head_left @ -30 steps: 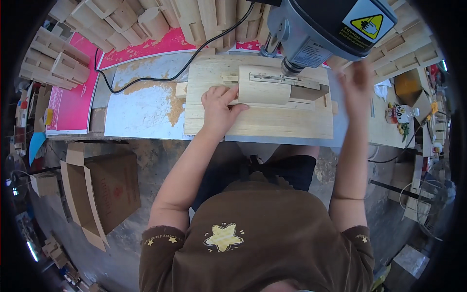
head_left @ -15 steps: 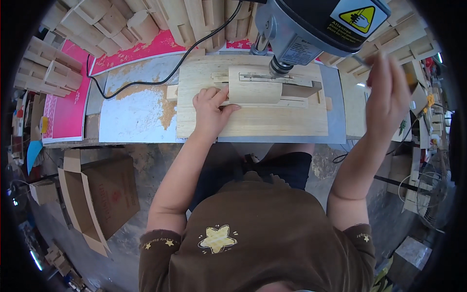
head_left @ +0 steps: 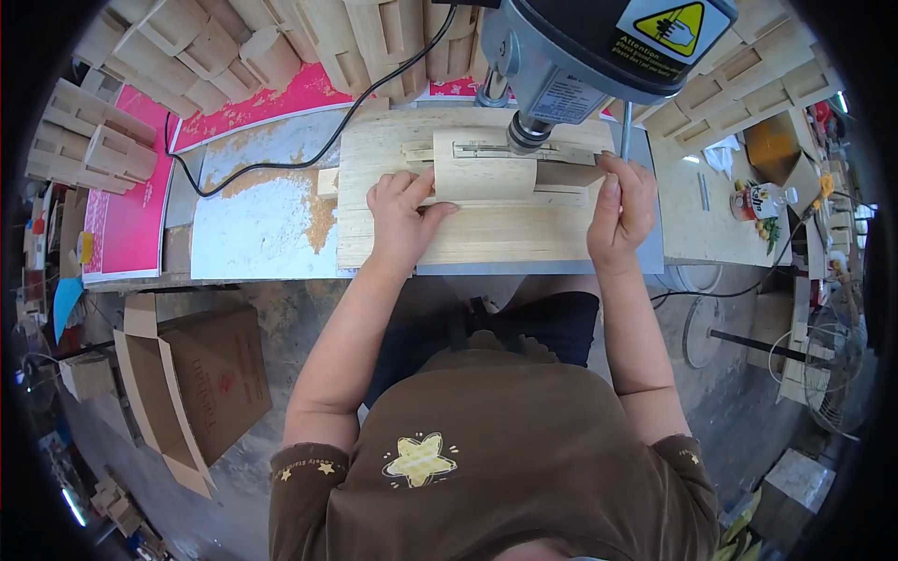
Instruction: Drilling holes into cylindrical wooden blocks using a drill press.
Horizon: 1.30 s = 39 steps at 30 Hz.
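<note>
My left hand (head_left: 402, 210) lies at the left end of a pale rounded wooden piece (head_left: 482, 178), fingers bent against that end and thumb reaching along its near edge. The piece rests in a wooden jig (head_left: 505, 238) on the bench, a slot in its upper face. Just over the slot hangs the chuck (head_left: 528, 136) of a drill press (head_left: 561, 89). My right hand (head_left: 622, 210) is closed where a metal lever (head_left: 626, 129) comes down from the press; its fingers hide the lever's end. Beside those fingertips ends a grey-brown flat piece (head_left: 566, 175) in the jig.
Stacked wooden cylinders (head_left: 210, 56) line the back of the bench, and sawdust (head_left: 323, 215) lies left of the jig. A black cable (head_left: 309, 161) curves across the bench. At the right stands a plastic bottle (head_left: 762, 201). An open cardboard box (head_left: 210, 374) sits on the floor.
My right hand has come down and left from beside the drill press, the lever swinging toward me with it. The chuck sits slightly lower. My left hand stays on the wooden piece.
</note>
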{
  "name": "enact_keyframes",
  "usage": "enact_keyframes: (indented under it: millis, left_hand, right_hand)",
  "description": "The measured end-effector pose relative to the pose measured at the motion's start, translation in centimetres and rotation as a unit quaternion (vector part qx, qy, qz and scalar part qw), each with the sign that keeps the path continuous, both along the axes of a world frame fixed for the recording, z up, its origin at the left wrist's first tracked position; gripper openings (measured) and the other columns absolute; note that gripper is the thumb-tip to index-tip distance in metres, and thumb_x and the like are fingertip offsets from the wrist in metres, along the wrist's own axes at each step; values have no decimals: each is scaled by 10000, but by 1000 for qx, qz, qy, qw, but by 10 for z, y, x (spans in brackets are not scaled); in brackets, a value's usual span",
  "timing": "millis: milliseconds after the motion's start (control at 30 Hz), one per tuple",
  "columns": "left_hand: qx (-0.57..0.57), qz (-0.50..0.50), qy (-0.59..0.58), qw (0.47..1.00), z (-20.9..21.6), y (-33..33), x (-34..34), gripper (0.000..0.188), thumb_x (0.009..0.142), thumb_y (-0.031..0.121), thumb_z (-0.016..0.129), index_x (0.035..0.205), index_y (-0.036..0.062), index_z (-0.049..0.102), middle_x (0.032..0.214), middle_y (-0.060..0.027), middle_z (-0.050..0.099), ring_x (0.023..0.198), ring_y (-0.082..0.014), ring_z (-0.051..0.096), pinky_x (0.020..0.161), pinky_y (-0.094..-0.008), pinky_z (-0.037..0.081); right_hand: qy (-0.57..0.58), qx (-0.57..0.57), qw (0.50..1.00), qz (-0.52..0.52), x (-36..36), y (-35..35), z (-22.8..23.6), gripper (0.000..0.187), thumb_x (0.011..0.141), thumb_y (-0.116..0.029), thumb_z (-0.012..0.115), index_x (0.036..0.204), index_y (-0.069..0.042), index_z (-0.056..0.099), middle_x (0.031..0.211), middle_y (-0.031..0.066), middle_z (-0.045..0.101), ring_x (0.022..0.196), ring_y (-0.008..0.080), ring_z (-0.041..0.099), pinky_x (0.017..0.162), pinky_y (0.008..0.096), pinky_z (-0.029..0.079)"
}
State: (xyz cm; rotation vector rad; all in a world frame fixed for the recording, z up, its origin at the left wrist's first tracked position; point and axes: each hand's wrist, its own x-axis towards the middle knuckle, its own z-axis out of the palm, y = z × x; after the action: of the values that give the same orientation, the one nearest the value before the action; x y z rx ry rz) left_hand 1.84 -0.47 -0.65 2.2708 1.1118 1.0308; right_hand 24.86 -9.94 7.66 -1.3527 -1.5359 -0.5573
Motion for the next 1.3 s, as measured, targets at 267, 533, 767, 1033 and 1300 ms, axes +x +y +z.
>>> enact_keyframes:
  millis: [267,533,767,1033,1300]
  left_hand:
    - [36,16,28,999,4,-7,8,484,589,256,793,1038,141,655,782,1,541,858,-221,493,830,-392,303]
    - [16,-6,22,1000,3,-12,37,493,599,285,782,1055,152,653,805,-8,547,869,-229,490,850,-431,292]
    - [21,6,32,999,1,-11,27,494,597,288,784,1054,154,653,822,-14,547,862,-233,491,844,-428,294]
    - [66,-1,-6,998,2,-13,41,499,562,279,788,1022,151,643,778,6,534,827,-224,499,799,-403,304]
    - [50,15,-11,999,5,-15,33,498,574,278,789,1027,143,632,808,5,541,861,-219,492,828,-408,294]
  right_hand:
    - [99,-44,992,-66,20,39,148,293,909,-236,501,861,18,640,629,30,544,592,92,479,575,242,384]
    - [47,-125,990,-49,51,71,168,267,902,-229,517,862,14,622,683,97,570,650,165,531,599,273,404]
    - [135,-114,984,-15,-15,-12,107,151,874,-87,550,851,36,634,605,58,540,586,132,512,654,277,431]
    - [81,-5,996,30,-1,-4,-3,177,854,-14,490,968,29,619,766,117,606,715,268,566,867,390,425]
    - [116,12,992,56,6,-6,14,190,899,-50,452,936,55,605,674,77,547,618,172,509,594,273,411]
